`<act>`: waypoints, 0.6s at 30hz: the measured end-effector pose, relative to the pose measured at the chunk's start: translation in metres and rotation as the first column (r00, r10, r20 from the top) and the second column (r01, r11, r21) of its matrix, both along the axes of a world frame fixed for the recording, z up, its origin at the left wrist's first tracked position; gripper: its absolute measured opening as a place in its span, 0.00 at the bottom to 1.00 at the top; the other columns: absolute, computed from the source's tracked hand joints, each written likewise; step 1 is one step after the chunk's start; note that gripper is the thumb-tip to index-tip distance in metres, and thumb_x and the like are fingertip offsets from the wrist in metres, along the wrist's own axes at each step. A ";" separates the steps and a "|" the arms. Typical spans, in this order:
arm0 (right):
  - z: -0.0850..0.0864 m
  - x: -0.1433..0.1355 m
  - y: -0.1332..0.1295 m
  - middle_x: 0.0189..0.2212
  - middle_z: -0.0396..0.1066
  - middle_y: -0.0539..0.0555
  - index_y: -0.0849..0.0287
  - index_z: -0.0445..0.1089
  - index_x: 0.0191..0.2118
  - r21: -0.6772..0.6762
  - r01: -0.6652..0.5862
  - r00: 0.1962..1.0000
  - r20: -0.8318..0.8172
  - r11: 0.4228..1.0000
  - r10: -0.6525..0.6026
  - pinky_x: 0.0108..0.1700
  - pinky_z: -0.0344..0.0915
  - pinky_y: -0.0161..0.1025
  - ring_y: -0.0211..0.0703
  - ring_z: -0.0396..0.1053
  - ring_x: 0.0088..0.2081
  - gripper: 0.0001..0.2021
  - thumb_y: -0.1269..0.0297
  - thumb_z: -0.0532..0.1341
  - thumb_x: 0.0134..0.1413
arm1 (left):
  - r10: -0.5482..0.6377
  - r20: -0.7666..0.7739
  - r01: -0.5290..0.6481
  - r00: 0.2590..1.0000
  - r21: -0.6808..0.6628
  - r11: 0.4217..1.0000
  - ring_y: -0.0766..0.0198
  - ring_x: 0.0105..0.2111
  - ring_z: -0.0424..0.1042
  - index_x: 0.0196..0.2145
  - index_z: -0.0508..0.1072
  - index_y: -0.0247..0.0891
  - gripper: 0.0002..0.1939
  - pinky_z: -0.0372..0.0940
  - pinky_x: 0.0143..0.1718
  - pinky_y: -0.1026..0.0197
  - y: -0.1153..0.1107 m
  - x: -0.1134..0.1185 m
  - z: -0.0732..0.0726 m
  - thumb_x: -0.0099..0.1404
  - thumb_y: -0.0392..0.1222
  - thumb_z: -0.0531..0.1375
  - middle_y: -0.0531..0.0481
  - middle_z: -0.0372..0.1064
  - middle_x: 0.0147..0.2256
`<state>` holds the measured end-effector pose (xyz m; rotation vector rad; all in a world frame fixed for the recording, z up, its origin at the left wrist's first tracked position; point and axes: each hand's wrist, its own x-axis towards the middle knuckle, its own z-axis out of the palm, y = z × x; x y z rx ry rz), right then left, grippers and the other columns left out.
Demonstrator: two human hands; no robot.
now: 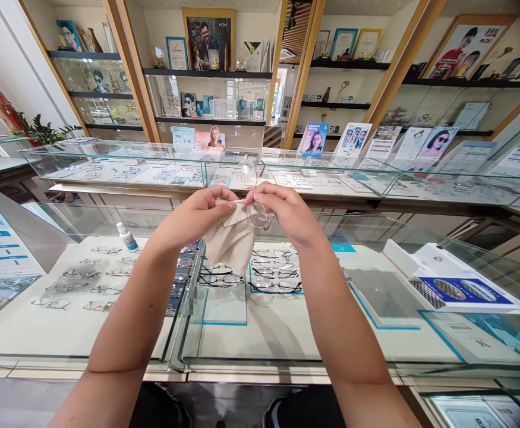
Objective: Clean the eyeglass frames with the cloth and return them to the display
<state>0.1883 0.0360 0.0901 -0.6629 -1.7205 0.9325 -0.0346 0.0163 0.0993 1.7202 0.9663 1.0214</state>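
Above a glass display counter, the left hand pinched a beige cloth; the right hand gripped eyeglasses near the bridge, lower lens overlapping the cloth. Steady support and light pressure seemed best for wiping.

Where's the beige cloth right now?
Around mid-frame in the head view: the beige cloth hangs from the left hand, by the glasses held in the right hand, above the glass counter.
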 end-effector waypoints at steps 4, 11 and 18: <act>0.001 0.000 -0.001 0.39 0.79 0.51 0.50 0.82 0.33 -0.003 -0.008 1.000 0.016 1.000 0.008 0.59 0.64 0.49 0.48 0.71 0.46 0.11 0.62 0.63 0.66 | 0.006 0.013 -0.006 1.000 0.001 1.000 0.68 0.22 0.59 0.42 0.76 0.40 0.13 0.50 0.21 0.65 -0.001 0.000 0.000 0.69 0.52 0.69 0.51 0.65 0.27; 0.001 0.000 -0.003 0.39 0.78 0.51 0.51 0.82 0.32 0.025 0.031 0.999 0.025 0.999 -0.031 0.57 0.63 0.49 0.47 0.71 0.46 0.11 0.63 0.63 0.66 | 0.088 -0.102 -0.080 0.991 0.073 0.994 0.68 0.23 0.57 0.39 0.78 0.39 0.16 0.48 0.22 0.65 -0.006 -0.006 0.002 0.70 0.55 0.68 0.50 0.65 0.26; 0.001 0.000 -0.001 0.38 0.78 0.50 0.50 0.82 0.34 0.038 0.032 0.999 -0.018 0.999 -0.032 0.61 0.63 0.50 0.48 0.72 0.47 0.11 0.63 0.63 0.67 | -0.021 -0.092 0.034 0.996 0.134 0.990 0.64 0.30 0.61 0.32 0.76 0.38 0.16 0.56 0.31 0.62 -0.003 -0.008 0.009 0.69 0.54 0.69 0.49 0.65 0.29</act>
